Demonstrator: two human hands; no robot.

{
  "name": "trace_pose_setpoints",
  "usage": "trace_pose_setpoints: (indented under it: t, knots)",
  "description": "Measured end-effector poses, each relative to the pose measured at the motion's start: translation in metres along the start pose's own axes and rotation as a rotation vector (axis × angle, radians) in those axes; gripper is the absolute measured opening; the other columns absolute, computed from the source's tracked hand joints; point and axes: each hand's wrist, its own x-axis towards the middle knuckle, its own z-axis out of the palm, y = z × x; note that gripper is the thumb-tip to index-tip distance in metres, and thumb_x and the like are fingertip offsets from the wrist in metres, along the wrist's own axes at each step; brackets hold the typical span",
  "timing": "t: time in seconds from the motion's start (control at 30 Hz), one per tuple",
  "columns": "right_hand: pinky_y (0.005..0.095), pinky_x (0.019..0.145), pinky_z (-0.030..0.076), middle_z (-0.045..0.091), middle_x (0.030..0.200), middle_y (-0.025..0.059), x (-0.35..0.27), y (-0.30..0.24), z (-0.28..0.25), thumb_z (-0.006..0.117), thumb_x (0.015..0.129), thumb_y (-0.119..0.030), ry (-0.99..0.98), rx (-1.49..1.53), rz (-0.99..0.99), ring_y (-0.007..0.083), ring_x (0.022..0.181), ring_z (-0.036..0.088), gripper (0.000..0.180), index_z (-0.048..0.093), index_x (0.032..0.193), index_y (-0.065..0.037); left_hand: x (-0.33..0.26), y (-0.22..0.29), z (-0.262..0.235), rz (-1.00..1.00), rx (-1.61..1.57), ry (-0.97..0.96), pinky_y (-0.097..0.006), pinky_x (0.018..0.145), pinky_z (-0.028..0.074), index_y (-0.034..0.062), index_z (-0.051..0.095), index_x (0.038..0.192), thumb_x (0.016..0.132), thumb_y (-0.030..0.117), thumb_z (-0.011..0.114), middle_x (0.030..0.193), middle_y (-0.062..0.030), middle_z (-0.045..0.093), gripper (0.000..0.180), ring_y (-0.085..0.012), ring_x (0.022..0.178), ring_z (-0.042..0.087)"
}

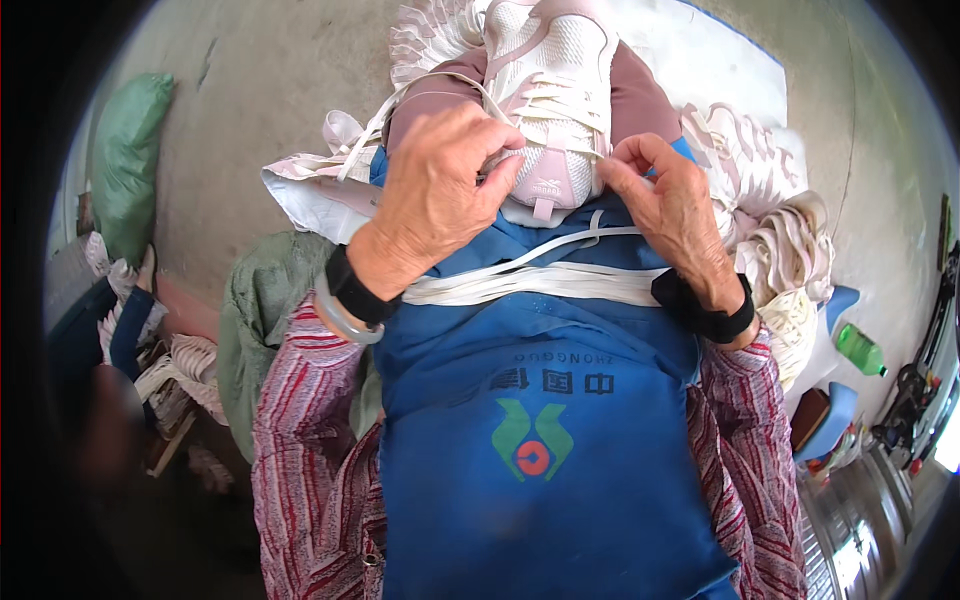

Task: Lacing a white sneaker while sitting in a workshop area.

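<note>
Lace [560,107] is running through the white-and-pink shoe [548,55] between the far-middle knees [437,100], left hand [440,185] and right hand [668,185] pinching it nearly closed, and uneven tugging could be mismatching its ends or snagging the nearer spare laces [545,284].

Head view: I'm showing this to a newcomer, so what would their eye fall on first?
Probably the big blue apron at lower centre, with a bundle of white laces lying across it. Next, the white-and-pink shoe at top centre, with the left hand and right hand at either side. Then the green sack near the left edge.
</note>
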Motion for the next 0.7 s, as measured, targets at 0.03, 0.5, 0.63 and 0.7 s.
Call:
trace_pose_setpoints:
  t: [0.03,0.5,0.63,0.7]
  knots:
    - [0.034,0.056,0.047,0.061,0.066,0.0142,0.001,-0.002,-0.002,0.064,0.089,-0.019,0.006,0.012,0.007,0.0265,0.057,0.057,0.021,0.063,0.083,0.002,-0.002,0.003,0.005,-0.071,-0.002,-0.032,-0.03,0.061,0.045,0.0055,0.065,0.091,0.078,0.004,0.07,0.078,-0.0055,0.056,0.014,-0.0189,0.067,0.056]
    - [0.0397,0.053,0.048,0.061,0.063,0.0141,0.01,-0.013,0.005,0.059,0.085,-0.012,-0.13,-0.125,-0.163,0.0322,0.058,0.062,0.017,0.064,0.075,0.001,0.019,-0.009,0.009,0.026,0.036,-0.139,-0.033,0.058,0.047,0.0026,0.064,0.083,0.077,0.004,0.068,0.078,-0.0075,0.059,0.007,-0.0228,0.065,0.06]
    - [0.0343,0.05,0.048,0.053,0.076,0.0078,0.007,-0.011,-0.004,0.06,0.077,-0.006,-0.029,-0.64,-0.569,0.024,0.058,0.061,0.005,0.056,0.08,-0.006,0.016,-0.006,0.019,0.066,0.139,-0.018,-0.035,0.06,0.048,0.0033,0.062,0.08,0.075,0.002,0.067,0.078,-0.0076,0.059,0.007,-0.026,0.066,0.06]
    - [0.0308,0.049,0.047,0.05,0.079,0.006,0.008,-0.005,-0.021,0.058,0.077,-0.007,-0.008,-0.707,-0.694,0.0199,0.056,0.059,0.008,0.055,0.084,-0.006,0.017,-0.003,0.022,0.126,0.116,-0.072,-0.036,0.062,0.049,0.0035,0.064,0.083,0.075,0.0,0.066,0.081,-0.0081,0.06,0.009,-0.0275,0.069,0.061]
